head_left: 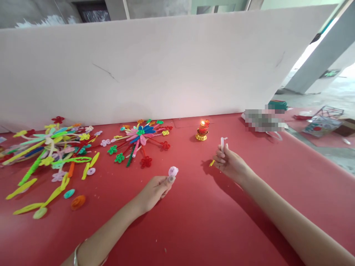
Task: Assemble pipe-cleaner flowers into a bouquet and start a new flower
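Note:
My left hand (156,192) pinches a pale lilac coiled disc (173,171), which looks like rolled pipe cleaner, between thumb and fingers. In my right hand (230,162) a short whitish stick (222,143), like a glue stick, points upward with a thin strand at its tip. A lit red candle (203,128) on a gold base stands beyond the hands, nearest to the right one. Both hands are held above the red table (183,229), apart from each other. A small yellow piece (212,163) shows by my right fingers.
A colourful pipe-cleaner flower cluster (141,135) lies left of the candle. Farther left is a larger pile of pipe-cleaner flowers (52,144), with loose yellow strips and coiled discs, one orange (78,202). A white board (166,70) stands behind the table. A bag (263,121) lies back right.

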Demonstrator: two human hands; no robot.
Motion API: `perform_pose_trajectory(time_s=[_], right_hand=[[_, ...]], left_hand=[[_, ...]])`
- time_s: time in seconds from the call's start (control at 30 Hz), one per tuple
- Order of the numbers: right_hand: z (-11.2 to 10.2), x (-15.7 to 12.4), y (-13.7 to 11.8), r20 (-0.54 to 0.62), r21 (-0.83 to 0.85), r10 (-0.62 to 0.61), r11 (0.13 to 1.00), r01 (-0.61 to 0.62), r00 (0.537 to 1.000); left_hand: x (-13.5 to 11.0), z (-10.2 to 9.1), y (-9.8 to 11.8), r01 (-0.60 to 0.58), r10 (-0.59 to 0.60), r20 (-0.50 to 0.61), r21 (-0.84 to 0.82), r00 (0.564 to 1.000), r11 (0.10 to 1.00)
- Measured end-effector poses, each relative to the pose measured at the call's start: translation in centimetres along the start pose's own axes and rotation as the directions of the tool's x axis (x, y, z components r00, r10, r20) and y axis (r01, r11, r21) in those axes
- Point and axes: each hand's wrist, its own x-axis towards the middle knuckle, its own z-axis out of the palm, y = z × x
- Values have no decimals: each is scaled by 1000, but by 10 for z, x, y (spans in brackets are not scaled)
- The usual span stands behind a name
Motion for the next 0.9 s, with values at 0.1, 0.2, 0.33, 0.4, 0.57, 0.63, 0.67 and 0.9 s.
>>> perform_pose_trajectory(time_s=[0.1, 0.2, 0.33, 0.4, 0.57, 0.63, 0.67, 0.9], right_hand=[[3, -1, 7, -1, 22, 54, 998, -54, 999], [4, -1, 8, -19, 34, 61, 998, -60, 998], [5, -3, 4, -47, 21, 53, 998, -52, 997], [5, -3, 3, -57, 14, 55, 998, -54, 997], [4, -1, 4, -55, 25, 65, 998, -64, 996], [3, -1, 4, -54, 32, 67, 997, -65, 996], [2, 0, 4, -55, 36, 67, 997, -65, 996], [0, 1, 5, -53, 46, 69, 997, -67, 996]], left_hand=[[-1, -4, 4, 9, 1, 89, -119, 996, 993], [-3, -9, 9, 50, 10, 213, -273, 977, 961], [-3, -14, 11, 73, 76, 311, -442, 948, 894], [-3, -16, 10, 78, 110, 339, -496, 934, 865], [-4, -17, 13, 110, 162, 412, -562, 897, 820], [-3, -18, 15, 106, 169, 402, -578, 900, 809], [-3, -18, 15, 101, 172, 395, -583, 903, 806], [-4, -21, 9, 91, 173, 394, -567, 902, 818]])
